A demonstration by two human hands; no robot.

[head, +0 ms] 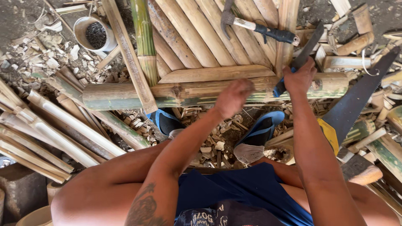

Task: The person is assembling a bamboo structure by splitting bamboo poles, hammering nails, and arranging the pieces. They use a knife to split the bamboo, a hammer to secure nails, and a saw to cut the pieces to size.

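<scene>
Head view: the person sits low over a fan-shaped panel of pale split bamboo slats [201, 37] lying on the ground, with a thick round bamboo pole, green and brown [138, 94], laid across its near edge. The right hand [299, 77] is clenched around the blue handle of a dark flat-bladed knife [307, 48], whose blade points up and away over the slats, its lower end resting at the pole. The left hand [233, 97] is curled into a loose fist against the pole, just beside the blade; it is blurred, and whether it pinches something small cannot be told. Both feet in blue sandals [259, 132] sit directly below the pole among pale wood chips [211, 144].

A claw hammer with a black grip [261, 29] lies on the slats above the hands. A hand saw with a yellow handle [356, 102] rests at the right, and a white bucket holding dark small pieces [94, 33] stands at upper left. Split bamboo strips [63, 129] are stacked at the left.

The risk here seems plain: the left fist is very near the blade, so a slip on the round, smooth pole could bring the edge onto the fingers, or down towards the feet.
</scene>
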